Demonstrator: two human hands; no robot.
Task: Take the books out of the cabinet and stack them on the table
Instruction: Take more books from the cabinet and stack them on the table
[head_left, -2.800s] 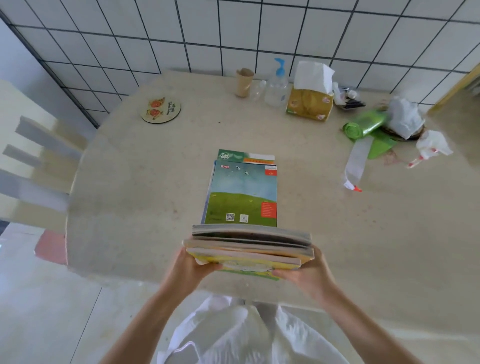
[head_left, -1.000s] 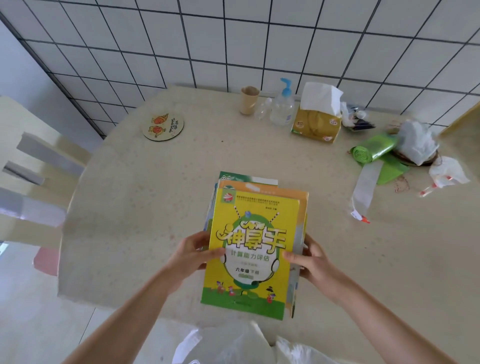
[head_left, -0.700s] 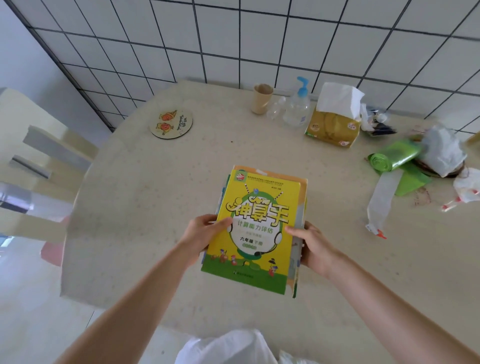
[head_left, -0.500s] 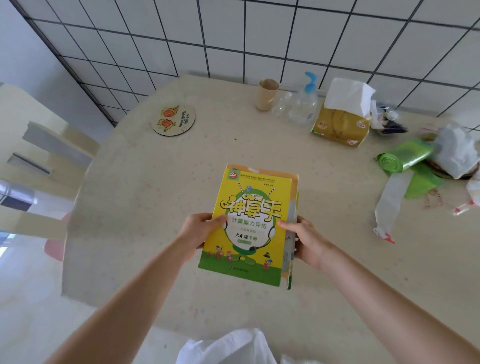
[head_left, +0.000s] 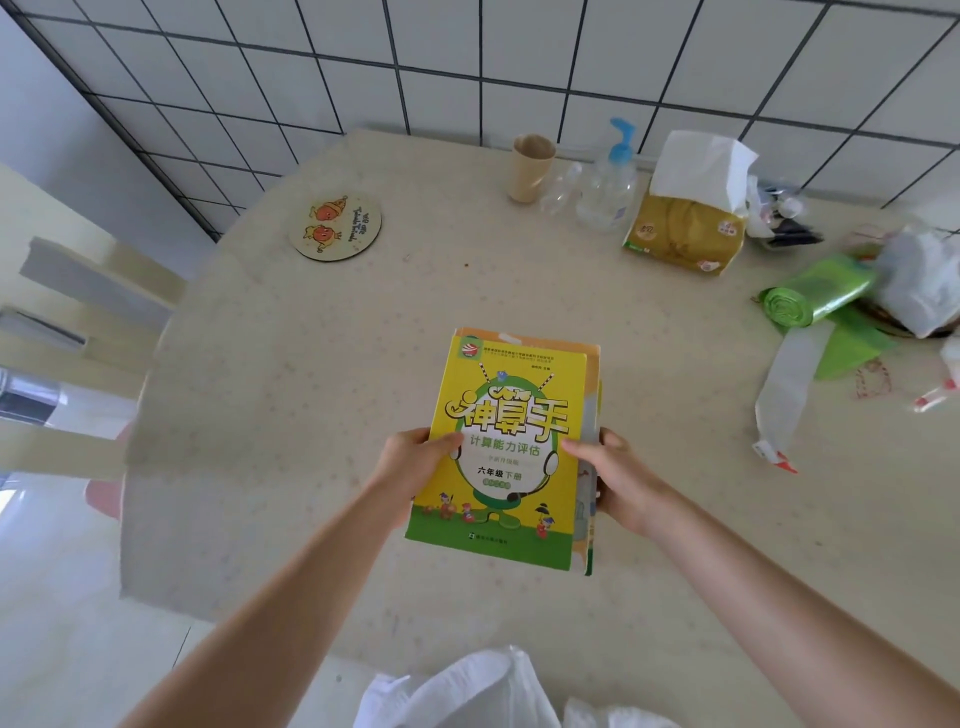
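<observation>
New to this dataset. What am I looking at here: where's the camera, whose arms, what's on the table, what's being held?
There is no robot. A person wears one wide-angle camera on the head, looking forward and down, so the two bare arms entering from below are the wearer's own.

The left hand and right hand grip the two long edges of a stack of books topped by a yellow-and-green workbook, on the round beige speckled table.

Along the far side, by the tiled wall, are a round cartoon coaster, a tan cup, a clear pump bottle with a blue top, a yellow tissue pack, a green roll of bags and some crumpled white plastic. A pale chair stands at the left.
</observation>
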